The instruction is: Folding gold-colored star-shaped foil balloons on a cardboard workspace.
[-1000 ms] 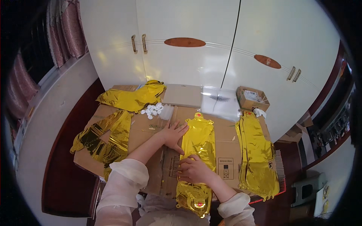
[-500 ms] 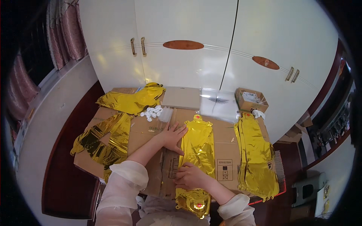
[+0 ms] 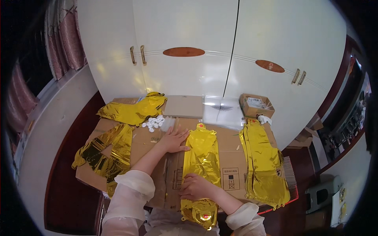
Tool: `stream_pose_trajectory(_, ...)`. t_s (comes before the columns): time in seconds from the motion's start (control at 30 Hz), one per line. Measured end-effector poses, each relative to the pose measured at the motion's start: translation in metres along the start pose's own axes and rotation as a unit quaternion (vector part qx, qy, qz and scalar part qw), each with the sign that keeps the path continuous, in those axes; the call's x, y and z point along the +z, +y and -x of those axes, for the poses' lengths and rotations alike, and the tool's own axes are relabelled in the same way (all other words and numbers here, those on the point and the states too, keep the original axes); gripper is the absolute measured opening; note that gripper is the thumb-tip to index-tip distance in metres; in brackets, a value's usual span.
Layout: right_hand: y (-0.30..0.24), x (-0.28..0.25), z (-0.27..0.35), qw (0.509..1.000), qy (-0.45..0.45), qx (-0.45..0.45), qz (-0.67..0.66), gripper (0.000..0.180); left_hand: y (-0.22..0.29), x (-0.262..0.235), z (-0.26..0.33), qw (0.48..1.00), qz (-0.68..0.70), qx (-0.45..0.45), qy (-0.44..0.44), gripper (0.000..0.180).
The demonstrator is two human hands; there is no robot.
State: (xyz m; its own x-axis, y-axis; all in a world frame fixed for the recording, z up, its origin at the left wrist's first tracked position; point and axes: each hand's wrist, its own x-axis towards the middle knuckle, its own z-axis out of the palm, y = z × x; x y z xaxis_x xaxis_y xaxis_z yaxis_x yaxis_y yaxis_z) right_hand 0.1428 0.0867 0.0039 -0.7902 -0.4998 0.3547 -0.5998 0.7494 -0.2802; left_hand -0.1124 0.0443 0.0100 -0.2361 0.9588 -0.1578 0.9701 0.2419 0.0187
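- Hardly anything has moved since the earlier frames: both hands stay pressed on the gold balloon [image 3: 203,157], which lies flat mid-cardboard [image 3: 232,173]
- Head view: left hand [image 3: 173,139] spread wide at its upper left edge, right hand [image 3: 195,187] curled on its lower part, gripping nothing
- Step looks like flattening; next likely calls for smoothing lengthwise or folding

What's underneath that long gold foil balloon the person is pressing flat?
The flat gold foil balloon lies on flattened brown cardboard, with the left hand beside its edge and the right hand on it. What the cardboard rests on is hidden.
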Motion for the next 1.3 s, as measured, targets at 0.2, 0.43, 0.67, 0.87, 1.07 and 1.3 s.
stream_pose_trajectory(0.2,0.002,0.001,0.000,0.999,0.011,-0.009,-0.040,0.021,-0.010,0.000,-0.016,0.996,-0.035,-0.066,0.057,0.100)
stream_pose_trajectory(0.43,0.000,0.004,0.002,0.999,0.001,0.014,-0.052,0.022,-0.018,-0.001,-0.032,0.988,-0.010,-0.119,0.093,0.103)
stream_pose_trajectory(0.67,-0.008,-0.007,-0.002,0.995,-0.058,0.058,-0.059,0.019,-0.011,-0.002,-0.027,0.975,-0.047,-0.106,0.190,0.091)
stream_pose_trajectory(0.87,-0.009,-0.025,0.019,0.995,0.065,0.060,-0.045,0.022,0.021,-0.004,0.014,0.967,-0.038,0.081,0.239,0.082)
stream_pose_trajectory(1.07,-0.016,-0.035,0.050,0.963,0.065,0.231,0.125,0.040,0.049,0.016,0.083,0.977,0.000,0.164,0.136,0.085)
stream_pose_trajectory(1.3,-0.016,-0.008,0.066,0.954,0.030,0.279,0.109,0.052,0.054,0.025,0.092,0.980,-0.003,0.172,0.103,0.100)
